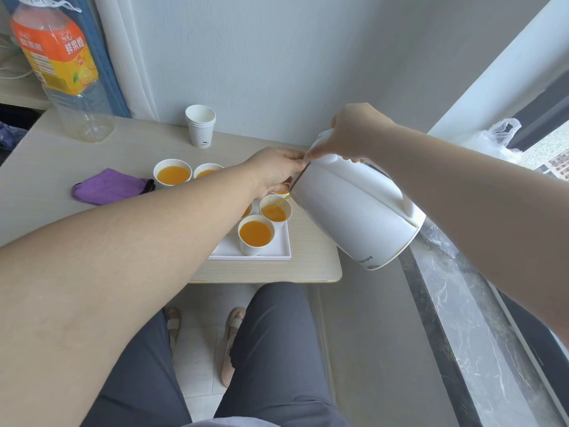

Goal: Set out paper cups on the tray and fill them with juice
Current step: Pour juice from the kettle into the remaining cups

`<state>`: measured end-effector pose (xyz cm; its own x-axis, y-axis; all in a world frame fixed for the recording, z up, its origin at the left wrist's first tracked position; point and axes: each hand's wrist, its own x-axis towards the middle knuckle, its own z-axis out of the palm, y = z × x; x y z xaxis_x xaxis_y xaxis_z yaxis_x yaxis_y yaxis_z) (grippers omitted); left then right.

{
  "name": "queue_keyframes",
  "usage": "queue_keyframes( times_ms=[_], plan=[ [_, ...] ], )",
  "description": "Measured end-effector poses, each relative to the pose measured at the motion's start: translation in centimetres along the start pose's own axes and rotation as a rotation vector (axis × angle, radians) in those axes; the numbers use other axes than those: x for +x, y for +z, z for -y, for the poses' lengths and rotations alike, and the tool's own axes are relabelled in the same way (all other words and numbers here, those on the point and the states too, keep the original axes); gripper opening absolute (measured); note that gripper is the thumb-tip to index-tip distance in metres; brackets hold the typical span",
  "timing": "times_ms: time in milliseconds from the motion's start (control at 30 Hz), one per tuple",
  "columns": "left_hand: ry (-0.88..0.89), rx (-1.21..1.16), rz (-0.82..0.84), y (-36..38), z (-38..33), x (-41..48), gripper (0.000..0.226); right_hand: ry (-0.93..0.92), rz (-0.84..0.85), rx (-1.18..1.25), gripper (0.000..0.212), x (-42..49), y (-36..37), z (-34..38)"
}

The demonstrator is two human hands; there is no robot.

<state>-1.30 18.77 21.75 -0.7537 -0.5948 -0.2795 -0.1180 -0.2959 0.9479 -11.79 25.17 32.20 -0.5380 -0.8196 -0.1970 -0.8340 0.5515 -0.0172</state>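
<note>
Right forearm reaching in from the right, right grip (354, 134) curled round the handle of white kettle (354, 211), kettle tipped left, left grip (274, 171) pinching its rim, juice streaming into paper cup (275, 212) on tray (280, 249), near right corner of desk (61, 180)

— Where is the juice going?
— A thin orange stream (284, 201) runs from the tilted white jug (354, 208) into a part-filled paper cup (275, 211) on the white tray (277, 255).
— The others?
— The nearest cup (255, 235) stands full on the tray; the stack of empty cups (200, 126) stands well apart.
</note>
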Motion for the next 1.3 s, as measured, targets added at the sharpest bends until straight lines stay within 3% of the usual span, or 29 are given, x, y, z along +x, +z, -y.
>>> queue_keyframes(
  times_ms=[1300],
  plan=[
    [0.011,-0.029,-0.027,-0.7,-0.3,0.1,0.027,-0.027,0.009,-0.022,0.045,0.2,-0.8,1.1]
  ],
)
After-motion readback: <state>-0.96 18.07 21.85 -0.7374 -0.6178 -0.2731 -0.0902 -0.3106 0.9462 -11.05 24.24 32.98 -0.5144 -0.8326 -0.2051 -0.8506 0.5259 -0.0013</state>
